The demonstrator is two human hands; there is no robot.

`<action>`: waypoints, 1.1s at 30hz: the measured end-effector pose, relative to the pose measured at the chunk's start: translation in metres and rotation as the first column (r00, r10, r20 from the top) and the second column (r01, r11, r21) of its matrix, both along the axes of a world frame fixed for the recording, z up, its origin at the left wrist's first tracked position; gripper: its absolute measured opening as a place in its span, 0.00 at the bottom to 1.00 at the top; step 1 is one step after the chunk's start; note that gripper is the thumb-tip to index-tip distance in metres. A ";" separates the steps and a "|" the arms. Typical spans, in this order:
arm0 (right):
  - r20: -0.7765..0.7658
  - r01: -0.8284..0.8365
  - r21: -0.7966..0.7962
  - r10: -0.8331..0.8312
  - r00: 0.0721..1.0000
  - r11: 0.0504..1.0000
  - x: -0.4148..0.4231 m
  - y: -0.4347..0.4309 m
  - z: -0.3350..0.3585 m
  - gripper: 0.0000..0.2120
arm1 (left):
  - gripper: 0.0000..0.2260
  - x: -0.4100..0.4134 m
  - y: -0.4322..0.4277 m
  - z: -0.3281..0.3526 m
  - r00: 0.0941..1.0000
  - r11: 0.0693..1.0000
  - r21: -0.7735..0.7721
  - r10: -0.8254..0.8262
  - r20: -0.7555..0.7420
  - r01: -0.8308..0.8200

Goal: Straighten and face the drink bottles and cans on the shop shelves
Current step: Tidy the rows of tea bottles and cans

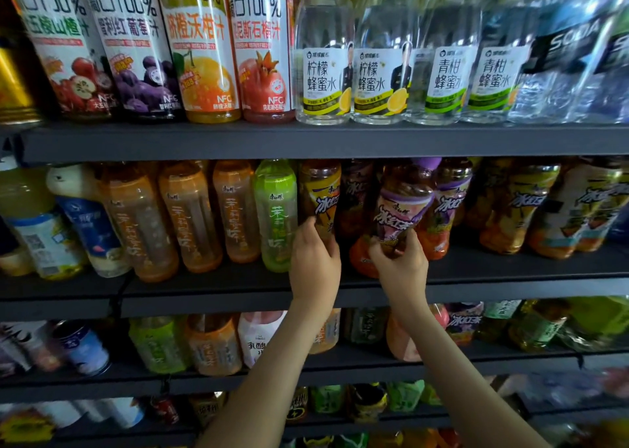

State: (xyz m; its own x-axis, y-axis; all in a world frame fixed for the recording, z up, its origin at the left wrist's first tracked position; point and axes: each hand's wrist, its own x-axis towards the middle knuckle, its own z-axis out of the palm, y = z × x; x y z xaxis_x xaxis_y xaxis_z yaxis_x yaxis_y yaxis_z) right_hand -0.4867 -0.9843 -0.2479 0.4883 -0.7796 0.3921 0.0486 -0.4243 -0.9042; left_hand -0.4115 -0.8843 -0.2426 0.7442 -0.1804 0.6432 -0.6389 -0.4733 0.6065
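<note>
A: Middle shelf [510, 286], centre of frame. What is listed?

B: Item one: yellow-labelled iced tea bottle [320, 194], upright, just right of a green tea bottle [275, 216]. The left hand [315, 260] holds its lower part, grip clamped round it, thumb on the left side and fingers on the front.

A: Item two?

B: Purple-labelled iced tea bottle [405, 206], right of centre, tilted with its purple cap leaning to the right. The right hand [401, 263] has its grip closed round the base from below. Whether the base touches the shelf, I cannot tell.

A: Neighbours on that shelf?

B: Left of the green one, three orange tea bottles [190, 216], leaning slightly. To the right, more iced tea bottles [517, 206] with yellow labels, blurred.

A: Upper shelf [306, 141]?

B: Upper left of the frame: four juice bottles [200, 49], labels to the front. Upper centre: four clear honey-water bottles [401, 73] in a row, touching. Upper right: soda water bottles [575, 45], blurred.

A: Below?

B: Lower shelf [442, 362], bottom half of the frame: mixed bottles and a blue can [83, 347] at the left, partly hidden by both forearms.
</note>
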 end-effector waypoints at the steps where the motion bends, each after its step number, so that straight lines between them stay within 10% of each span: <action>1: 0.020 -0.007 0.005 0.007 1.000 1.000 -0.003 -0.001 0.000 0.08 | 0.19 -0.002 -0.002 0.000 1.000 1.000 -0.006 -0.006 -0.010 0.006; 15: 0.146 0.015 0.273 -0.057 0.988 0.962 -0.040 -0.021 0.003 0.05 | 0.10 -0.027 -0.024 0.003 0.970 0.971 -0.014 -0.239 -0.053 0.238; 33: 0.066 0.152 0.197 -0.167 0.984 0.969 -0.102 -0.076 0.016 0.09 | 0.20 -0.058 -0.090 0.018 0.935 0.968 0.007 -0.242 -0.259 0.253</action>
State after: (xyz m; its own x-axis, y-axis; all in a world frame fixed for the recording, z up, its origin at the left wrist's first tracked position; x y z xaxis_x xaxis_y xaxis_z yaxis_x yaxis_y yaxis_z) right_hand -0.5889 -1.0601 -0.2314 0.3242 -0.9089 0.2622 0.0709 -0.2531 -0.9648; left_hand -0.4696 -0.9745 -0.2250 0.8101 -0.4012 0.4275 -0.5663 -0.3468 0.7477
